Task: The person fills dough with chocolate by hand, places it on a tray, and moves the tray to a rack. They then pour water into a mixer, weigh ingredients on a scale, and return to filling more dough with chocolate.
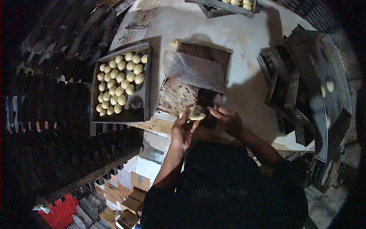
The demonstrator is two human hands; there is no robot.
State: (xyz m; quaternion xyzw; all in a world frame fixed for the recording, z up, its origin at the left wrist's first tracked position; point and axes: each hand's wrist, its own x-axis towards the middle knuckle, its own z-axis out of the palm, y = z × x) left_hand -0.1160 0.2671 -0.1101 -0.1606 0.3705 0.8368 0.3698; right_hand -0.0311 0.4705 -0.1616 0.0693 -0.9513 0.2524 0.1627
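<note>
A pale piece of dough point(194, 113) sits between my two hands at the near edge of the white table point(244, 42). My left hand point(180, 131) curls around its left end. My right hand point(227, 119) pinches its right side with the fingers. Under the dough lies a board with a woven-looking surface point(173, 97). To the left, a dark baking tray point(139, 110) holds several rows of round dough balls point(119, 82), filling its left and upper part.
A clear plastic sheet point(192, 68) lies over a dark board behind my hands. Stacked dark metal trays point(301, 87) stand at the right, one with a few dough balls. Another tray with dough point(236, 5) is at the far edge. Cardboard boxes point(129, 191) sit below the table.
</note>
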